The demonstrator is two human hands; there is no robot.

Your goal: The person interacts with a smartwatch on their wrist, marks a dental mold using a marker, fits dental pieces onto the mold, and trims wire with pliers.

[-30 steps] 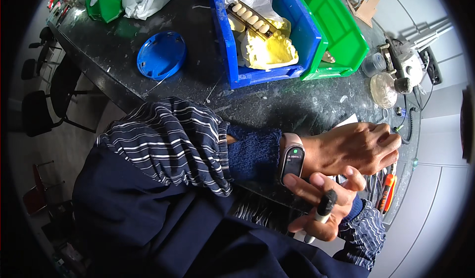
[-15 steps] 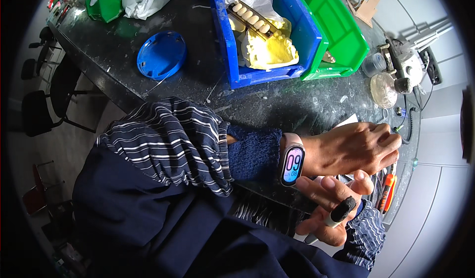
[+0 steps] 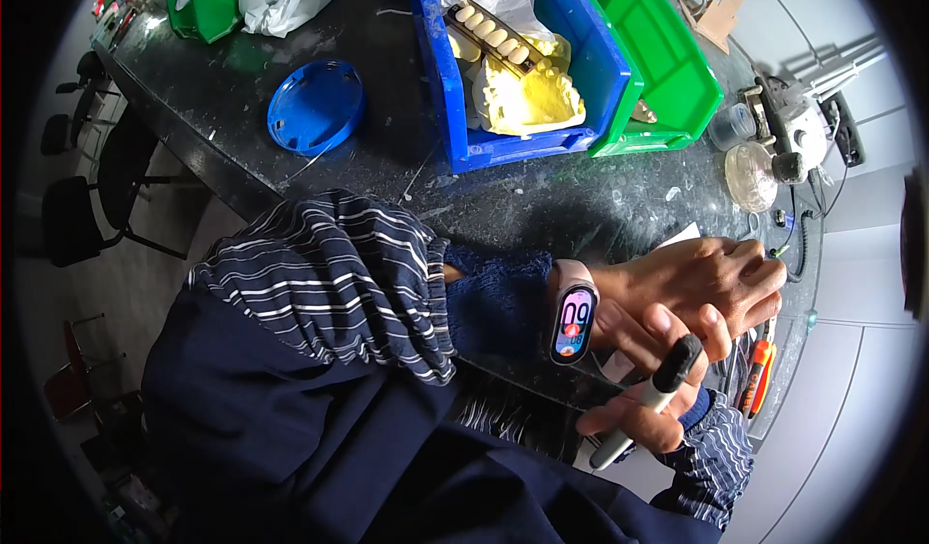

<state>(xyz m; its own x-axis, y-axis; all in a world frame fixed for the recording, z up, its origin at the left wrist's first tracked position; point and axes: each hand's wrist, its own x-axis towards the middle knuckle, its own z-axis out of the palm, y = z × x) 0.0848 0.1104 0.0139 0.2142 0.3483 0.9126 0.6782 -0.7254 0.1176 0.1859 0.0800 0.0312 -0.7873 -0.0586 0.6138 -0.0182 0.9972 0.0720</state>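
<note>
My left hand (image 3: 706, 283) is stretched across to the right, palm down, its fingers curled under; whatever they may hold is hidden. On that wrist is a smartwatch (image 3: 573, 323) with a pink strap and a lit screen. My right hand (image 3: 658, 370), just below, holds a grey marker pen (image 3: 644, 408) with a black cap, slanted between thumb and fingers. The right fingertips lie beside the watch and partly in front of the left hand; I cannot tell whether they touch the watch.
A blue bin (image 3: 523, 147) holds a yellow dental cast (image 3: 532, 104), a strip of teeth (image 3: 492, 36) and paper. A green bin (image 3: 668, 70) adjoins it. A round blue lid (image 3: 314, 108) lies left. Near the right edge are a glass jar (image 3: 750, 176) and an orange cutter (image 3: 757, 375).
My right fingers have shifted slightly upward from the watch's lower edge, and the marker has tilted more upright into view. The watch screen shows a different picture. My left arm has stayed nearly still.
</note>
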